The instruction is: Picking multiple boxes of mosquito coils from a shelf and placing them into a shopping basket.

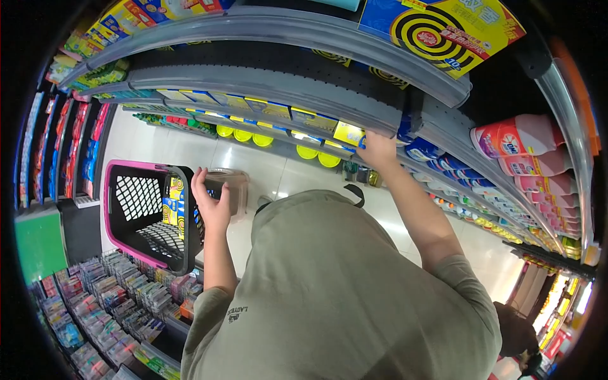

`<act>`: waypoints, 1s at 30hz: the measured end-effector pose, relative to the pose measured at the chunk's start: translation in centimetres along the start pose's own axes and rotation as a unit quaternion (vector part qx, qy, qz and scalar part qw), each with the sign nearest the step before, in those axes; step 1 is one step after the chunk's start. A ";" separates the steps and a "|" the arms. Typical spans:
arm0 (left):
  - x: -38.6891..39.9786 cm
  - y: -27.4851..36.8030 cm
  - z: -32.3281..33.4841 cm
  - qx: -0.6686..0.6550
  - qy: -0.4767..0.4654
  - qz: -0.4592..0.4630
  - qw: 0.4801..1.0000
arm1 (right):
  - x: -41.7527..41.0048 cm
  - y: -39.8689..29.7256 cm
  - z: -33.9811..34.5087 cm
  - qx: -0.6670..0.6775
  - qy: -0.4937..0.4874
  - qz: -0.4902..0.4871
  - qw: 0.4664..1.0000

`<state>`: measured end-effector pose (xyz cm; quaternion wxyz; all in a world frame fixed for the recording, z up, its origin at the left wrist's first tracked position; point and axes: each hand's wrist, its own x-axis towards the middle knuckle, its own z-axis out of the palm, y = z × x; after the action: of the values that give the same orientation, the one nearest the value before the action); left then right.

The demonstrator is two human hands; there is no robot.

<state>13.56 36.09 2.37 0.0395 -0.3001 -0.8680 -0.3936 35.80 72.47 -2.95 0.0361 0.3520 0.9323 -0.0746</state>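
Note:
My right hand (379,149) reaches to a lower shelf on the far side and grips the right end of a yellow and blue box (349,134). Part of its fingers is hidden behind that box. Further boxes of the same colours (270,110) stand in a row to the left. Beside the right rim of a black plastic shopping basket (137,237) with a pink handle, my left hand (212,202) is raised, fingers and thumb apart, nothing between them. Inside the basket lie yellow and blue mosquito-coil boxes (175,209).
Grey shelf edges (266,83) curve across the front at several heights. OMO detergent bottles (510,135) line the right shelf. A clear brownish plastic bin (237,192) stands on the tiled floor (270,171). Racks of small packets (109,294) fill the lower left. Another person's head (515,332) shows at lower right.

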 end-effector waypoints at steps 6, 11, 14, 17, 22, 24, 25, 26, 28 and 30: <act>-0.5 1.5 1.1 -0.008 -0.032 0.018 0.999 | -3.3 -0.3 2.0 0.077 0.212 -0.076 0.971; -0.4 2.3 2.1 -0.047 -0.072 0.050 0.995 | -4.8 -0.2 2.2 0.075 0.295 -0.111 0.946; -0.2 3.4 2.6 -0.061 -0.094 0.070 0.991 | -6.3 -0.4 1.1 0.094 0.301 -0.138 0.939; -0.1 4.2 2.9 -0.068 -0.113 0.092 0.987 | -8.8 -1.3 0.1 0.109 0.274 -0.138 0.945; 1.2 7.2 2.3 -0.135 -0.204 0.193 0.950 | -11.0 -4.7 -4.6 0.165 0.229 -0.155 0.947; 2.5 8.6 2.3 -0.148 -0.227 0.261 0.927 | -11.0 -6.7 -6.8 0.169 0.210 -0.171 0.948; 3.1 9.6 2.0 -0.140 -0.236 0.292 0.916 | -10.7 -7.9 -7.7 0.166 0.197 -0.171 0.951; 3.4 10.2 1.7 -0.119 -0.242 0.306 0.913 | -10.2 -9.1 -8.3 0.170 0.204 -0.195 0.944; 4.5 11.8 0.4 -0.056 -0.257 0.333 0.906 | -9.1 -11.8 -9.6 0.203 0.193 -0.228 0.932; 4.9 11.6 -0.6 -0.032 -0.227 0.334 0.914 | -7.9 -14.8 -11.0 0.233 0.180 -0.264 0.919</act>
<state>15.85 43.92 11.94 -0.0386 -0.6548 -0.6898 -0.3063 31.74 58.14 10.54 -0.2362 0.0990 0.9385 -0.2317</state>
